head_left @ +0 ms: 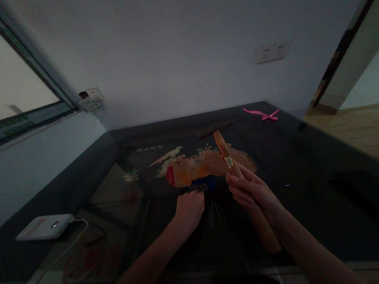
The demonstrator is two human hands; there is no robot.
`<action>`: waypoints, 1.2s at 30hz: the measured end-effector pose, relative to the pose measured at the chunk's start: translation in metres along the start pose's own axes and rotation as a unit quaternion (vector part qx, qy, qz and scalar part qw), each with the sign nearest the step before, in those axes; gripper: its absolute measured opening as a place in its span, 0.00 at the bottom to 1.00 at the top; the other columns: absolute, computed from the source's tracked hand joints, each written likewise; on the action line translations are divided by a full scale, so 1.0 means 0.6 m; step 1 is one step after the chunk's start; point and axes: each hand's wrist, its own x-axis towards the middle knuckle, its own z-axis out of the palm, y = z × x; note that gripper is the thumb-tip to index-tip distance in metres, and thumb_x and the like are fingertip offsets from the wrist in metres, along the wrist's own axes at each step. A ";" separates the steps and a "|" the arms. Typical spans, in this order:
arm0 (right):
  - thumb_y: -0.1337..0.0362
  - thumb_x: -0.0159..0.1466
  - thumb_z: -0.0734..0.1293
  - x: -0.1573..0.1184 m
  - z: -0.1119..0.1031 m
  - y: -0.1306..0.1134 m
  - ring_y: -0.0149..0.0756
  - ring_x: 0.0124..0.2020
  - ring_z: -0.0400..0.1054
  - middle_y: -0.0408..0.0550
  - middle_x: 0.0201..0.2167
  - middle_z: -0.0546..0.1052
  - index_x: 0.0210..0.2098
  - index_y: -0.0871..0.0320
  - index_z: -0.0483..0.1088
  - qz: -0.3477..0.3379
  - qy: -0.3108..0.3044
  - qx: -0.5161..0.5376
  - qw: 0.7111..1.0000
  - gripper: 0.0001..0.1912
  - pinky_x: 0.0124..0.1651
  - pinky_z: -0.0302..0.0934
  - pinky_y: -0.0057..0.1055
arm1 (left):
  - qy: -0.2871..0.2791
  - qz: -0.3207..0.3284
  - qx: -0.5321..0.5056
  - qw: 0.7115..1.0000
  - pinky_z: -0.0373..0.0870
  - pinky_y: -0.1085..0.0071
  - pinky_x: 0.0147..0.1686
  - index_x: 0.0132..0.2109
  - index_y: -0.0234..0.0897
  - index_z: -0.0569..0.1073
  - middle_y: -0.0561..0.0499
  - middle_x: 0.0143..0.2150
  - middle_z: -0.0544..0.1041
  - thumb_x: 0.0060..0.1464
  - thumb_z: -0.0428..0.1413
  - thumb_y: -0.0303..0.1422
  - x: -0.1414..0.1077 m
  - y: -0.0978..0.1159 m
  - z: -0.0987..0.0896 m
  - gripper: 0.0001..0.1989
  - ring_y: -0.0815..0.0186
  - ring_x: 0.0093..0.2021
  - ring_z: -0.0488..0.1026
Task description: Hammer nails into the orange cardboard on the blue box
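My right hand (251,187) is wrapped round the wooden handle of a hammer (224,149). Its dark head is up and away from me, and the handle's butt slants down toward the right. Closed into a fist, my left hand (190,205) is against a small blue object (208,182), whose kind I cannot tell. The left fingertips are hidden, so what they grip does not show. Just beyond lies a long orange, dotted package (195,167) with a red left end. Several thin nails (212,213) lie between my hands.
The dark glossy tabletop (308,219) has a bird and flower print. A white device (45,227) with a cable lies at left, and a pink ribbon (265,115) at the back right. Wall sockets (271,53) are above the table, with a window (3,67) at left.
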 end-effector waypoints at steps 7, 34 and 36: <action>0.68 0.58 0.66 0.000 0.003 -0.002 0.14 0.11 0.44 0.34 0.21 0.60 0.50 0.53 0.62 0.011 0.024 -0.006 1.000 0.21 0.10 0.38 0.15 | -0.007 -0.025 0.009 1.000 0.69 0.67 0.35 0.44 0.30 0.70 0.38 0.40 0.76 0.53 0.46 0.22 -0.010 -0.012 -0.006 0.13 0.58 0.38 0.75; 0.62 0.63 0.64 -0.007 0.001 0.013 0.17 0.11 0.40 0.32 0.18 0.58 0.56 0.48 0.55 0.104 -0.003 -0.032 0.994 0.24 0.11 0.37 0.15 | 0.364 0.045 -0.484 0.794 0.72 0.70 0.38 0.34 0.34 0.69 0.51 0.32 0.74 0.49 0.57 0.32 0.106 -0.143 -0.027 0.06 0.69 0.33 0.73; 0.62 0.62 0.64 -0.008 0.002 0.013 0.16 0.11 0.40 0.32 0.18 0.58 0.57 0.47 0.55 0.101 -0.002 -0.040 0.994 0.25 0.11 0.36 0.15 | 0.361 0.042 -0.483 0.797 0.72 0.70 0.38 0.35 0.34 0.69 0.51 0.32 0.74 0.49 0.57 0.32 0.108 -0.145 -0.023 0.06 0.69 0.33 0.73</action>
